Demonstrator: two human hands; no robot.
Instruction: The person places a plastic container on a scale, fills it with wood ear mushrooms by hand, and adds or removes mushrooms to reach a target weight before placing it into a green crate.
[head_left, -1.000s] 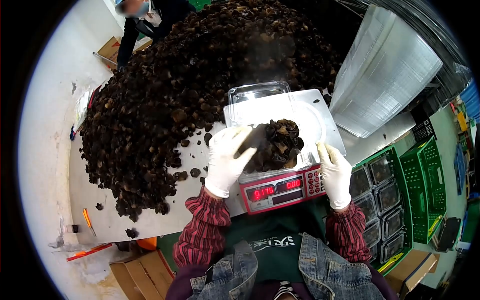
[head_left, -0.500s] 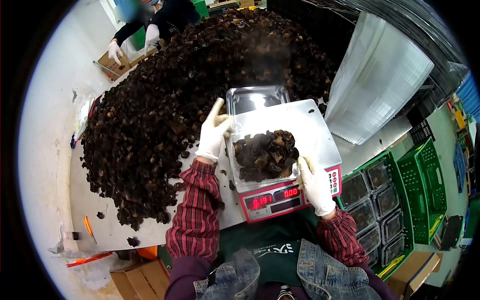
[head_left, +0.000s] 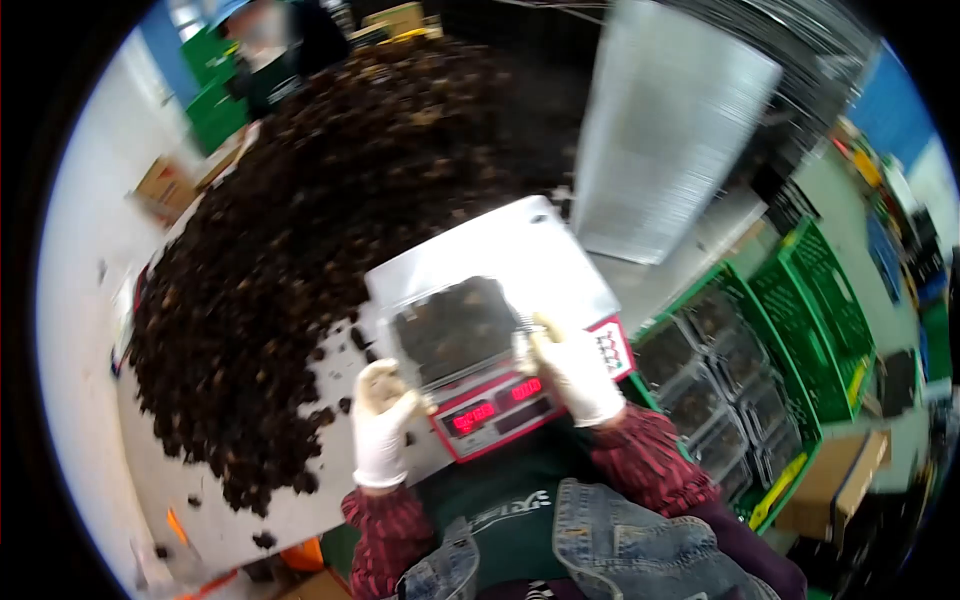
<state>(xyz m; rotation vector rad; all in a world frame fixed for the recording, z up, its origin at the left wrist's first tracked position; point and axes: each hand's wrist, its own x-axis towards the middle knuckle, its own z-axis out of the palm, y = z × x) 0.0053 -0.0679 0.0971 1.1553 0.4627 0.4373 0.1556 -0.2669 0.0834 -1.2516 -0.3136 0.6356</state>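
Note:
A clear plastic box (head_left: 458, 335) of dark wood ear mushrooms, its lid now over it, sits on the metal pan of a red-rimmed digital scale (head_left: 560, 265). My right hand (head_left: 572, 365), in a white glove, pinches the box's right edge near the front corner. By the front left corner is my left hand (head_left: 382, 415), also gloved; its fingers are bent and the thumb stands apart, pointing at the box. Blur hides whether that thumb touches. The scale's red digits are too smeared to read.
A large mound of wood ear mushrooms (head_left: 300, 220) covers the table's left and back. Tall stacked clear plastic trays (head_left: 670, 130) stand at back right. At right, a green crate (head_left: 800, 440) holds several filled boxes. Another person (head_left: 285, 60) is behind the mound.
The lid has swung from behind the box to over its contents. My left hand has moved from the box's far left side to its front left corner. My view has shifted.

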